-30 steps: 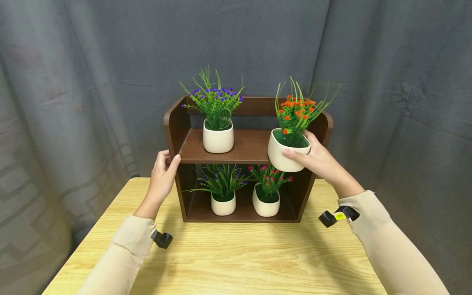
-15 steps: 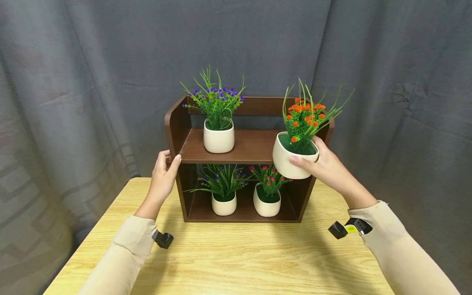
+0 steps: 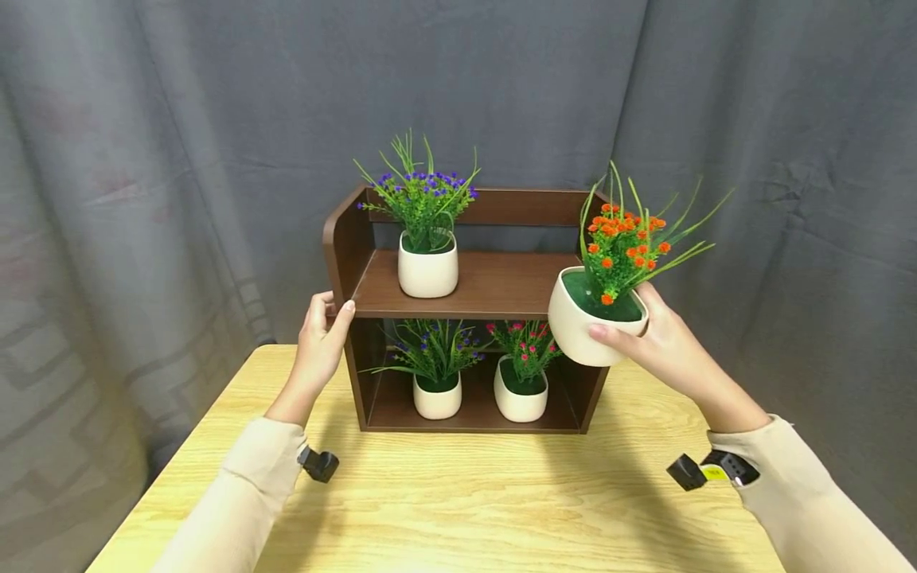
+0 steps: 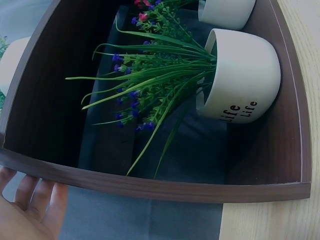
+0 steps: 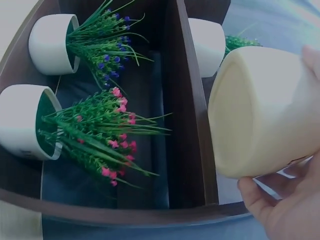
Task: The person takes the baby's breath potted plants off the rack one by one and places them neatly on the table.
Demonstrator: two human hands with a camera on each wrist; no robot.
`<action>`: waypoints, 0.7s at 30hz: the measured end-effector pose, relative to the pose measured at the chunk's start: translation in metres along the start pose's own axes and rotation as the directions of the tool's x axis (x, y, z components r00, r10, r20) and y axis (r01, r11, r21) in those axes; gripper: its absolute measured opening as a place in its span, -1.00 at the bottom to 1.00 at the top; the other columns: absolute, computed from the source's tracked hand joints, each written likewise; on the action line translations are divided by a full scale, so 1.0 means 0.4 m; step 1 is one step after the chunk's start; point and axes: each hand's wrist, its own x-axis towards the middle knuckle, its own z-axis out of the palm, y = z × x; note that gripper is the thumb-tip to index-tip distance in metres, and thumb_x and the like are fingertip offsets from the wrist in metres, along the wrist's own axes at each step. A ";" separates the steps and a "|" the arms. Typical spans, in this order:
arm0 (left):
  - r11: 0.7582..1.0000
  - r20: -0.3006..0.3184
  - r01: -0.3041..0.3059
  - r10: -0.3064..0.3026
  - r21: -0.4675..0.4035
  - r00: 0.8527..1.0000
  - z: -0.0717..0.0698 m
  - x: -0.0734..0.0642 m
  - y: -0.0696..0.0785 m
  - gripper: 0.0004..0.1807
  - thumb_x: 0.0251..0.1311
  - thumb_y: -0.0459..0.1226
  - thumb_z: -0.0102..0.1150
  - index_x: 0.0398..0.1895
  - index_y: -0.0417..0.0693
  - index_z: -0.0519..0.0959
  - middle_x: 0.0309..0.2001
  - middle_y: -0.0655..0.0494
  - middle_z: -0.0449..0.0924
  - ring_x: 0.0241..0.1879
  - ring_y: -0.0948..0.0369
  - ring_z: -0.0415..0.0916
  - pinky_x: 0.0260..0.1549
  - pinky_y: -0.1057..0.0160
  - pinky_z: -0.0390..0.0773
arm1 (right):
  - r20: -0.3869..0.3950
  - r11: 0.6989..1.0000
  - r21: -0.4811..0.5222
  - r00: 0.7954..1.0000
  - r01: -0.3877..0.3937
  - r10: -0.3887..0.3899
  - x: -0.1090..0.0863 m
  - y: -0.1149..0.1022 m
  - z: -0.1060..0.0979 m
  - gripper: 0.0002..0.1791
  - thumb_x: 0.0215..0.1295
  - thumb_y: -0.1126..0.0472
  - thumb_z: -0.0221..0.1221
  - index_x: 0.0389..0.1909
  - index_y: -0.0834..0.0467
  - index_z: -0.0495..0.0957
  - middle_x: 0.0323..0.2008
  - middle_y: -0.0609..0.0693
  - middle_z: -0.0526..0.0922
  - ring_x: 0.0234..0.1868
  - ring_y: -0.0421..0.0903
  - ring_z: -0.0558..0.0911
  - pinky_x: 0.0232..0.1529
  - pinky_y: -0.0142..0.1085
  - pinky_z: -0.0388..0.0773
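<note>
My right hand [image 3: 662, 342] grips a white pot of orange flowers [image 3: 598, 318], thumb across its front, tilted and held in front of the right end of the brown two-tier shelf [image 3: 501, 282]. In the right wrist view the pot's pale underside [image 5: 234, 117] faces the camera. At the shelf's left side panel, my left hand [image 3: 318, 342] holds the edge, thumb in front and fingers behind. A white pot with purple flowers [image 3: 428, 272] stands on the upper tier, towards the left. Below it are another purple-flowered pot [image 3: 437, 396] and a pink-flowered pot [image 3: 520, 394].
The shelf stands on a light wooden table [image 3: 458, 501]. Grey curtains [image 3: 501, 87] hang close behind and at both sides. The lower pot on the left bears the black lettering "Life" [image 4: 240, 111]. Dark wrist cameras [image 3: 318, 465] are strapped over beige sleeves [image 3: 243, 485].
My right hand has carried the orange-flowered pot to the right, down and nearer, from the upper tier's front edge, tilting it more. The left hand keeps its hold on the side panel.
</note>
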 end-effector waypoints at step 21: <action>1.000 -0.005 -0.005 0.005 -0.025 1.000 -0.001 -0.001 -0.001 -0.54 0.51 -0.06 -0.04 0.24 -0.21 0.30 0.04 -0.15 0.38 0.03 0.03 0.34 0.01 0.06 0.32 | 0.012 0.994 -0.080 0.997 0.078 -0.077 -0.088 0.083 -0.011 -0.04 0.14 0.09 0.46 0.52 0.00 0.17 0.30 0.15 0.43 0.07 -0.24 0.42 -0.01 -0.60 0.20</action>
